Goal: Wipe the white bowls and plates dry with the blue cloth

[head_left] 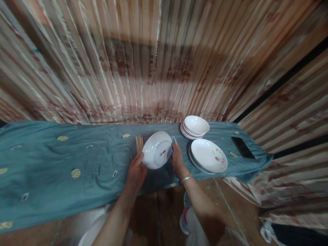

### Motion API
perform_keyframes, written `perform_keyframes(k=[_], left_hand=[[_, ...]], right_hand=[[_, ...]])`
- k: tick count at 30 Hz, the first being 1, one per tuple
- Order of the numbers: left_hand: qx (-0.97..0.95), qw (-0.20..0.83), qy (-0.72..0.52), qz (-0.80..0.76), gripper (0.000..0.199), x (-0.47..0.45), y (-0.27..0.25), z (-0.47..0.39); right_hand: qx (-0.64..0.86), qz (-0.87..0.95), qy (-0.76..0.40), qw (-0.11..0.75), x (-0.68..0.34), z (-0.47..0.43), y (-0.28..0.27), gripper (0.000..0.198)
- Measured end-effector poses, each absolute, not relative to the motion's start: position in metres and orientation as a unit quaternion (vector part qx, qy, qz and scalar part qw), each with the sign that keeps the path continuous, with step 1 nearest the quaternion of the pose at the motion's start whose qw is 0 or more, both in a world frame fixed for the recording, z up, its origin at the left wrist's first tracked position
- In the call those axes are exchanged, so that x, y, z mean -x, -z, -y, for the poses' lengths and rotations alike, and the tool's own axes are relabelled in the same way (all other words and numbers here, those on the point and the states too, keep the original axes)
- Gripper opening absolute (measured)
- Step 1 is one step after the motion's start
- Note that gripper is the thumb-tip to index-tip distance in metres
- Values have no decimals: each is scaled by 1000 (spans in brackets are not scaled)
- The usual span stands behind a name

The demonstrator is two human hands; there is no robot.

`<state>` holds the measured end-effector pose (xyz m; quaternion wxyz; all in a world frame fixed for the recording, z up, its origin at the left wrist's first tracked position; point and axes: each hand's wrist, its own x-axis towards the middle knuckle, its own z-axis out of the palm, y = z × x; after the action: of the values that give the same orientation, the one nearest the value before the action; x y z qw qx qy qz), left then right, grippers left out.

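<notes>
A white plate (155, 150) is held up over the table, tilted, its underside with a small red and dark mark facing me. My left hand (137, 169) is closed on its lower left edge, thumb on the underside. At the right edge, my right hand (177, 158) is closed on a small blue and white cloth (174, 140), which touches the plate's rim. Several wooden chopsticks (139, 142) lie on the table just behind my left hand, partly hidden by the plate.
A teal patterned cloth (51, 164) covers the long table. To the right stand a stack of white bowls (196, 125) and a stack of plates (207, 155), the top one flowered. A black phone (243, 147) lies farther right. Pleated curtains (143, 68) hang behind.
</notes>
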<state>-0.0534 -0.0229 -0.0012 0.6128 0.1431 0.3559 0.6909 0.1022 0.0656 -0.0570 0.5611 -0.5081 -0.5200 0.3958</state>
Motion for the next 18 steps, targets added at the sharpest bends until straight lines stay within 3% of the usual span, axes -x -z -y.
perform_keyframes(k=[6,18], left_hand=[[-175,614,-671,-376,39,47,-1,30],[-232,605,-611,-454,37,51,-1,30]], right_hand=[[497,452,-448,590,-120,-79,32,47],[479,547,-369,579,-128,-74,1,35]])
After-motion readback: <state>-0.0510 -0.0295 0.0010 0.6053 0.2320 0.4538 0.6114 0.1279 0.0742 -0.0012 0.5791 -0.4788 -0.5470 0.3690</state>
